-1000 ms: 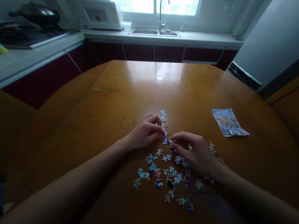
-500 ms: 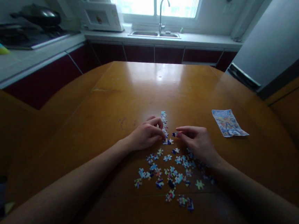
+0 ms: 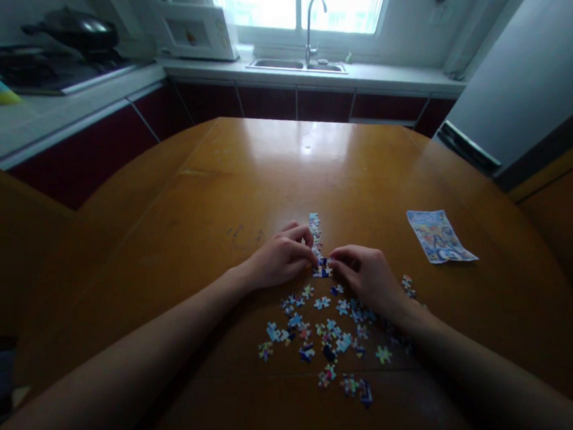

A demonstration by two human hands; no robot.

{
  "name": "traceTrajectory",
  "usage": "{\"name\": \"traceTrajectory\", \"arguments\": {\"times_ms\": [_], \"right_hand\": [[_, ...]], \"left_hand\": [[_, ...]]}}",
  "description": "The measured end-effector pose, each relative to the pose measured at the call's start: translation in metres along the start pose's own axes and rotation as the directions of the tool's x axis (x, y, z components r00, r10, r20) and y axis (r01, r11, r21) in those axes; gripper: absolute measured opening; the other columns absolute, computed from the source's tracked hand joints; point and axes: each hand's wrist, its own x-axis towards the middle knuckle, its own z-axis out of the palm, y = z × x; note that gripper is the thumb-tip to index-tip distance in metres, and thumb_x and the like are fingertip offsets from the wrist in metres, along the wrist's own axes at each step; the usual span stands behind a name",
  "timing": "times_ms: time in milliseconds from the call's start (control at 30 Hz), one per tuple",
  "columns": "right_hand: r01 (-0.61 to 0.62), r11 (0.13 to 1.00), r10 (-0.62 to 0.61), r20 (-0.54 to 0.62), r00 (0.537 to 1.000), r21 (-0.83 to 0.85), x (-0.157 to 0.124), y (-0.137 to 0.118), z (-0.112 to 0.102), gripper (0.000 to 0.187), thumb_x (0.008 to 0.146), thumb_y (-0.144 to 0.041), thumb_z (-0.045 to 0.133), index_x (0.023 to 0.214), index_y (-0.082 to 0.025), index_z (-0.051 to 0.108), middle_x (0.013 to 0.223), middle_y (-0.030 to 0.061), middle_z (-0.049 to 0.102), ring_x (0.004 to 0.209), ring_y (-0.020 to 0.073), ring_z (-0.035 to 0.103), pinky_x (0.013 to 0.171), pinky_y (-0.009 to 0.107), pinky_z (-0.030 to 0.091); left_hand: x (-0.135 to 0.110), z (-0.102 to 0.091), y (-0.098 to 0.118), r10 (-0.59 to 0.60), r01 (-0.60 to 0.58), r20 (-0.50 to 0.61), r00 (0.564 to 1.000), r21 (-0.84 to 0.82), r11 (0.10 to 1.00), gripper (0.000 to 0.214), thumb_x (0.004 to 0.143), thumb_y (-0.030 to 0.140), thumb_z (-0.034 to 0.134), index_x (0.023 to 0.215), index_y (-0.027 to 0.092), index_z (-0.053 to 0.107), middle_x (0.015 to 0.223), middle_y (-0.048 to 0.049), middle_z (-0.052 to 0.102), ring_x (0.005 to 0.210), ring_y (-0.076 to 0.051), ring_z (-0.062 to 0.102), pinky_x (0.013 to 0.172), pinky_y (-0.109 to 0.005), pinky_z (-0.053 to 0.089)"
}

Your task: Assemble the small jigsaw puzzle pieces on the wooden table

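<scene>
A narrow strip of joined jigsaw pieces (image 3: 314, 227) runs away from me on the wooden table, with a short row at its near end. My left hand (image 3: 285, 256) rests along its left side, fingers curled, thumb and fingertips pressed on the near end and covering part of it. From the right, my right hand (image 3: 369, 276) pinches a dark blue and white puzzle piece (image 3: 329, 263) against that near end; the fingertips partly hide it. Loose puzzle pieces (image 3: 343, 341) lie scattered just below both hands, some under the right wrist.
A creased picture sheet (image 3: 440, 236) lies on the table (image 3: 251, 165) to the right. More loose pieces (image 3: 408, 286) sit beyond my right wrist. Past the table stand a counter with a sink (image 3: 279, 64), a microwave (image 3: 197, 32), a stove with a wok (image 3: 79, 29), and a fridge (image 3: 523, 82).
My right hand has moved left with its puzzle piece, from a gap beside the strip to right against it. Pieces behind the right hand now show. My left hand has stayed put.
</scene>
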Motion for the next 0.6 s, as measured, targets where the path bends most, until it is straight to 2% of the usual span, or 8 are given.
{"name": "traceTrajectory", "arguments": {"times_ms": [133,300,600], "right_hand": [[0.08,0.99,-0.08,0.005,0.997,-0.116,0.0008,0.0045,0.0011,0.009,0.089,-0.018,0.063,0.088,-0.019,0.072,0.086,0.0049,0.072,0.078,0.0172,0.063,0.072,0.032,0.049],[0.101,0.977,-0.097,0.03,0.995,-0.189,-0.0002,0.0071,0.0021,0.012,0.091,-0.017,0.06,0.088,-0.019,0.071,0.087,0.0055,0.066,0.08,0.0178,0.06,0.072,0.032,0.048],[0.118,0.976,-0.111,0.048,0.993,-0.185,-0.0025,0.008,0.0013,0.016,0.093,-0.017,0.055,0.093,-0.019,0.072,0.088,0.0064,0.065,0.083,0.0186,0.06,0.076,0.033,0.048]], "left_hand": [[0.0003,0.0003,0.0007,0.001,-0.001,-0.004,1.0,-0.002,1.0,0.023,0.086,0.011,0.059,0.083,0.025,0.077,0.091,-0.0041,0.058,0.095,-0.021,0.049,0.089,-0.036,0.043],[0.0002,0.0,0.0015,0.0,0.0,0.005,1.0,0.0,1.0,0.024,0.085,0.008,0.059,0.084,0.024,0.077,0.093,-0.0039,0.058,0.097,-0.02,0.049,0.09,-0.035,0.043],[-0.0002,-0.0011,0.0048,0.019,-0.019,0.039,0.999,-0.011,1.0,0.029,0.082,0.003,0.054,0.092,0.022,0.074,0.098,-0.0043,0.058,0.101,-0.021,0.048,0.093,-0.036,0.044]]}}
